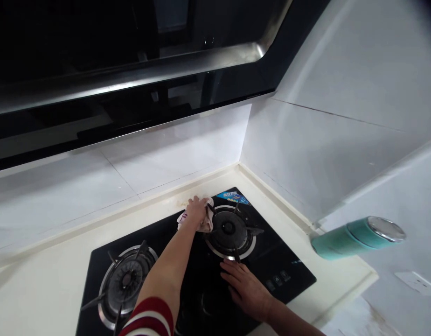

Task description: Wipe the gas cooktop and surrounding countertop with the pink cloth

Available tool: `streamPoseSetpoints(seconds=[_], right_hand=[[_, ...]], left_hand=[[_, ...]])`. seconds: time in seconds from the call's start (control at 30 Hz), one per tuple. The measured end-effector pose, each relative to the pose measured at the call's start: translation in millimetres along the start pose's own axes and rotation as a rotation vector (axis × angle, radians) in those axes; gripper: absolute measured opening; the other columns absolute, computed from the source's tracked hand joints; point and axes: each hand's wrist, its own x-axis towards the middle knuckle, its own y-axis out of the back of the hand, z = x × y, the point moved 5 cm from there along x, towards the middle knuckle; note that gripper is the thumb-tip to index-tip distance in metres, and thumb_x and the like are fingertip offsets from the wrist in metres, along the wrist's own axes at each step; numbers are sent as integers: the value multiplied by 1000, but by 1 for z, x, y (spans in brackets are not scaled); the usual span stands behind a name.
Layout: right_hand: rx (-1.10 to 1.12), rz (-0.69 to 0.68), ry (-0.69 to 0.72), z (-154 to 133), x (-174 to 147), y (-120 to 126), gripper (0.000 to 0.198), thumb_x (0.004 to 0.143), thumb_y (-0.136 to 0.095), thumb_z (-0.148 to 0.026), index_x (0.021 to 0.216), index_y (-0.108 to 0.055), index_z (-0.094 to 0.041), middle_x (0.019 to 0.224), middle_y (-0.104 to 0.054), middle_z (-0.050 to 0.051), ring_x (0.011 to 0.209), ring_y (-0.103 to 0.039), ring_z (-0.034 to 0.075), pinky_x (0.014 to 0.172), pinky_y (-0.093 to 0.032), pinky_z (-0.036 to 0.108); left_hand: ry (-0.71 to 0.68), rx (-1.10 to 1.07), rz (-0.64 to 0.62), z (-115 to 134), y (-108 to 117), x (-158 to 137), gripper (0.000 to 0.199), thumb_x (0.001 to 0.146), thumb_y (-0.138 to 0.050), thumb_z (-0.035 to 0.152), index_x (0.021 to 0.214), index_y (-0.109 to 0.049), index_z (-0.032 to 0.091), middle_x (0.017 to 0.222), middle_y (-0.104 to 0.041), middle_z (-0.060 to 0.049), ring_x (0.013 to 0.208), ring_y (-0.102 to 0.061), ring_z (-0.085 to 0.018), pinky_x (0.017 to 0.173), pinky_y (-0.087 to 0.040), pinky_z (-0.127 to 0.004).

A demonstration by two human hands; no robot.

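Observation:
My left hand [197,210] is closed over a crumpled white cloth [205,226] with purple marks. It presses the cloth onto the back edge of a black glass gas hob [271,252], beside the right burner [228,227]. Fingers stretched out, my right hand [248,290] rests on the glass at the front of that burner, close to its metal ring, and holds nothing. To the left of my left forearm sits the second burner [126,279], with its pan supports in place.
A dark range hood [138,107] hangs low above the counter [44,284]. At the right stands a green flask [355,238] with a silver lid, near the tiled wall [306,154]. A blue sticker [232,196] marks the hob's back corner. A socket [416,283] is farther right.

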Motion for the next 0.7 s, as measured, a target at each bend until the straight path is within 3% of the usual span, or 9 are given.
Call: streamPoseSetpoints(seconds=[0.13, 0.27, 0.5, 0.7], right_hand=[[-8, 17, 15, 0, 0, 2, 48, 87, -52, -13, 134, -58, -20, 148, -52, 12, 144, -39, 26, 117, -36, 52], [-20, 22, 23, 0, -1, 3, 48, 87, -51, -13, 134, -58, -21, 149, -52, 12, 144, -40, 26, 116, -38, 53], [11, 59, 39, 0, -1, 2, 50, 84, -51, -9, 132, -60, -21, 147, -53, 11, 144, -40, 25, 116, -37, 51], [-24, 31, 16, 0, 1, -2, 47, 87, -49, -13, 132, -61, -23, 147, -54, 10, 143, -40, 25, 117, -36, 50]], left_hand=[[-23, -8, -7, -1, 0, 2, 47, 95, -38, 27, 137, -52, 43, 126, -48, -9, 111, -46, -29, 90, -45, -42], [0, -7, 13, -10, 0, -20, 46, 95, -42, 30, 139, -50, 40, 125, -50, -9, 109, -49, -29, 89, -46, -42], [104, 67, 65, -44, 1, -80, 46, 95, -45, 35, 141, -50, 33, 126, -51, -11, 113, -49, -29, 90, -45, -39], [125, 131, 36, -66, -4, -146, 45, 96, -45, 36, 140, -51, 30, 123, -52, -12, 112, -51, -27, 94, -43, -38]])
